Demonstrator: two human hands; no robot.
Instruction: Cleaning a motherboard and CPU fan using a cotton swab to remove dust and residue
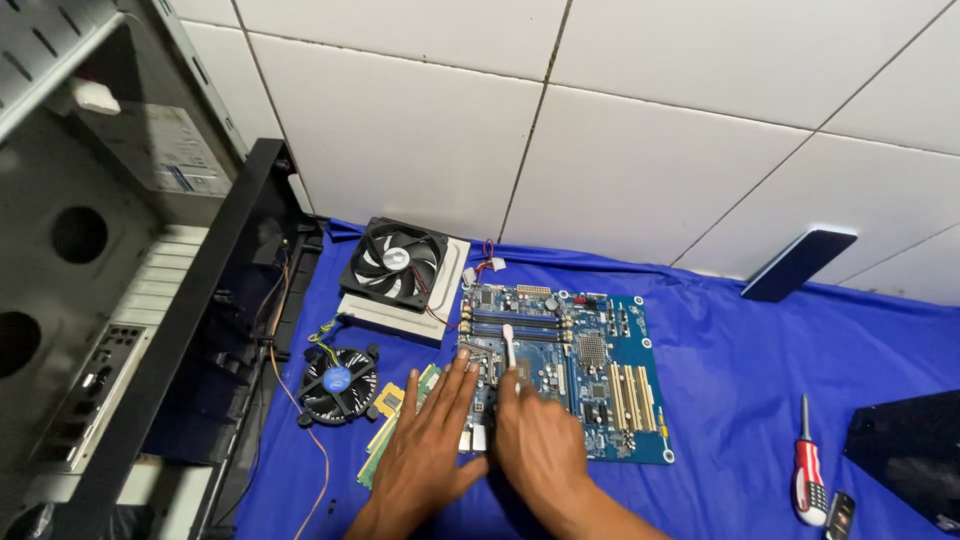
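Motherboard (pixel 570 365), blue, flat on blue cloth (pixel 740 370). Left hand (pixel 425 455) spread flat at its near-left corner, fingers apart. Right hand (pixel 535 435) beside it, fingers clamped on white brush (pixel 509 344) over the board. Round cooler (pixel 338 383) with blue centre sticker left of the board; white label on grey case (pixel 185 150) further left.

Blue motherboard (pixel 580 375): glossy circuit board, metal heatsink. Blue cloth (pixel 740 350) beneath: matt, creased. Far wall tiles (pixel 640 120): white, smooth, glossy. Left computer case (pixel 90 250): dull grey sheet metal. Black fan (pixel 395 263): plastic. Right screwdriver (pixel 806 465): metal shaft, glossy red-white plastic handle.
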